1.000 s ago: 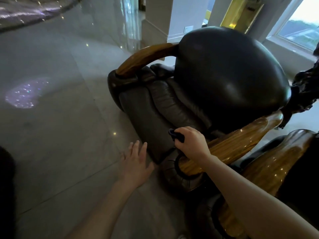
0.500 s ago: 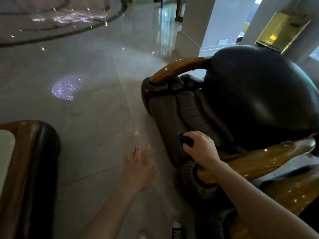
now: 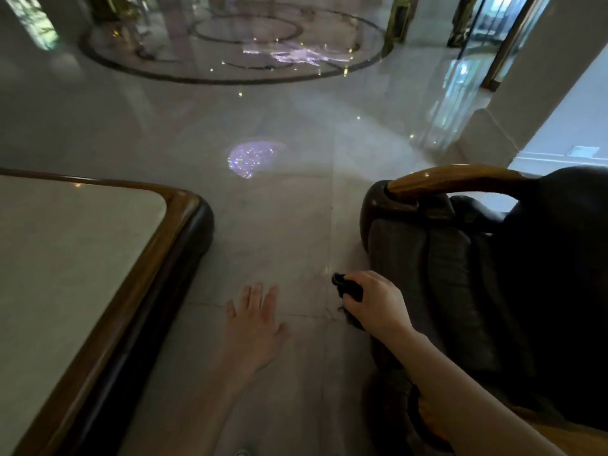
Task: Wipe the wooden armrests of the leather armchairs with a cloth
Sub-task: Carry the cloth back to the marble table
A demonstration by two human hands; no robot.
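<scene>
A dark leather armchair (image 3: 467, 278) fills the right side. Its far wooden armrest (image 3: 450, 179) curves along the top, glossy and brown. The near wooden armrest (image 3: 559, 432) shows only at the bottom right, mostly behind my right forearm. My right hand (image 3: 378, 301) is closed around a dark cloth (image 3: 348, 291) and hovers off the front edge of the seat cushion, above the floor. My left hand (image 3: 256, 320) is held flat over the marble floor with its fingers spread and nothing in it.
A low table with a pale top and a rounded wood-and-leather rim (image 3: 184, 222) stands at the left. A strip of polished marble floor (image 3: 279, 225) runs between table and armchair. A white column base (image 3: 480, 133) stands beyond the chair.
The view has swung left and up, bringing the table into sight. My right hand with the cloth has come off the near armrest's front end and now hangs over the floor.
</scene>
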